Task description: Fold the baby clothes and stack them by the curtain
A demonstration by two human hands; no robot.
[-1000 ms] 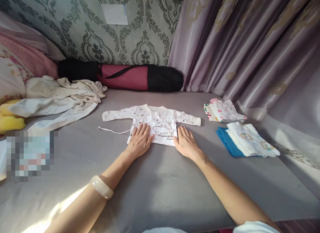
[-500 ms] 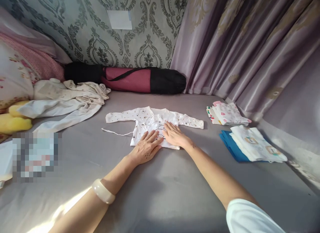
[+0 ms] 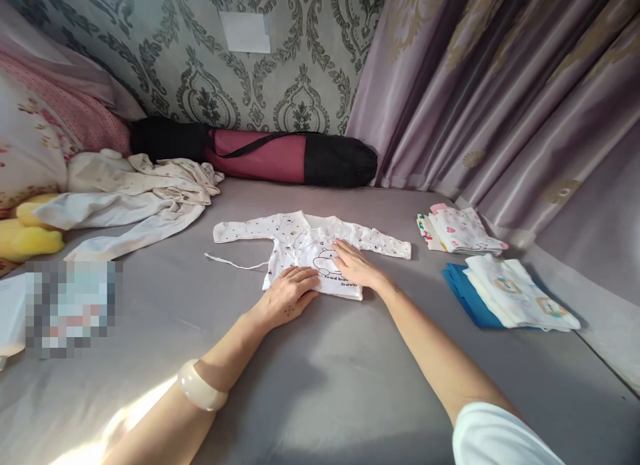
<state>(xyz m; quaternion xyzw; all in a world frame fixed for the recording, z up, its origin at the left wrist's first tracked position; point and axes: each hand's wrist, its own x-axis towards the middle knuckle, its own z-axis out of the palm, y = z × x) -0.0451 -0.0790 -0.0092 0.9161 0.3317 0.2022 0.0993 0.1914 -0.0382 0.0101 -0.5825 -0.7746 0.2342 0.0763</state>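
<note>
A small white baby shirt (image 3: 290, 242) with a tiny print lies spread on the grey sheet, both sleeves stretched out to the sides. A thin tie string (image 3: 235, 262) trails from its left edge. On its lower left front rests my left hand (image 3: 290, 295), palm down with the fingers extended. My right hand (image 3: 360, 268) lies flat over the right side of the front, fingers stretched out. Between the hands a cartoon animal drawing and some dark lettering show, partly covered by my right hand.
Folded clothes with a pink print (image 3: 463, 228) and a white-and-blue folded pile (image 3: 515, 288) lie at right. Crumpled pale clothes (image 3: 150, 198) and a yellow plush thing (image 3: 30, 238) are at left. A maroon-and-black long bag (image 3: 260, 155) lies along the wall.
My hands have moved apart on the shirt, the left one toward the lower left and the right one slightly to the right. More of the drawing and lettering now shows.
</note>
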